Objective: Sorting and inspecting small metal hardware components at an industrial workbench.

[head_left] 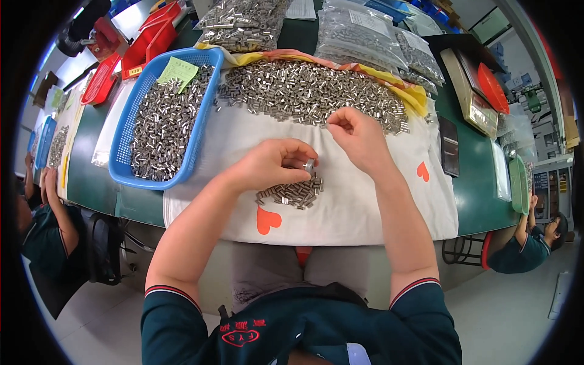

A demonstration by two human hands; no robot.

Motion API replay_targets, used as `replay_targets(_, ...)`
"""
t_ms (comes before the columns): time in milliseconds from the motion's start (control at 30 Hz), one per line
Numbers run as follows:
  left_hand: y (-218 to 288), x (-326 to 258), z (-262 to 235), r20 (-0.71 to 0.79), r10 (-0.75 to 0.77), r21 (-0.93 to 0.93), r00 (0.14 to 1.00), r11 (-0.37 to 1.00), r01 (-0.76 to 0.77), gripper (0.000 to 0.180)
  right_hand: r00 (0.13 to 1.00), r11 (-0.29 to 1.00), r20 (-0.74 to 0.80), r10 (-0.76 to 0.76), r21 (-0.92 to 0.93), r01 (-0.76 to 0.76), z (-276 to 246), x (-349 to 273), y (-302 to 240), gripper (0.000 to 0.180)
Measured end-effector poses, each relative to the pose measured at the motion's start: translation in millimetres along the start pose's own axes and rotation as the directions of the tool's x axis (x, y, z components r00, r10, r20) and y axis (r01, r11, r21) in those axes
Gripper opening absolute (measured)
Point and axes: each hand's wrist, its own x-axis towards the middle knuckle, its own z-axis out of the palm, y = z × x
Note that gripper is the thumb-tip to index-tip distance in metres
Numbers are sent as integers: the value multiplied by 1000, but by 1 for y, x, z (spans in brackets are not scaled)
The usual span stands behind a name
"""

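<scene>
My left hand (272, 163) is closed around a small silvery round metal piece (309, 165), gripped between thumb and fingers. Just below it lies a little heap of short metal cylinders (295, 194) on a white cloth (237, 137). Farther right, my right hand (360, 139) has its thumb and index finger pinched at the near edge of a large pile of the same cylinders (292, 88). Whatever is between those fingertips, if anything, is too small to make out.
A blue basket (117, 155) full of cylinders with a green note stands left. Bags of metal parts (359, 39) lie behind a rolled yellow cloth edge (417, 97). A dark phone (449, 146) rests at right. Other people sit at both sides.
</scene>
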Motion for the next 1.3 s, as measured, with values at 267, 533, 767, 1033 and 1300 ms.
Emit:
replay_targets(267,13,11,-1,32,4,117,999,993,-8,32,998,863,53,22,504,-46,22,-2,25,9)
replay_targets(533,10,9,5,44,-26,-5,999,1000,26,32,981,876,182,69,460,-147,16,-3,21,11)
replay_targets(767,-5,16,-8,-139,37,-324,990,943,-81,38,990,758,142,17,644,-105,11,-7,18,11)
replay_targets(1033,-2,16,-6,-137,21,-333,990,941,-66,36,984,962,71,-163,234,143,10,-11,7,11)
replay_targets(1300,-3,15,-5,-188,-15,-256,982,966,-34,36,892,901,-127,-434,-77,427,25,-16,2,10)
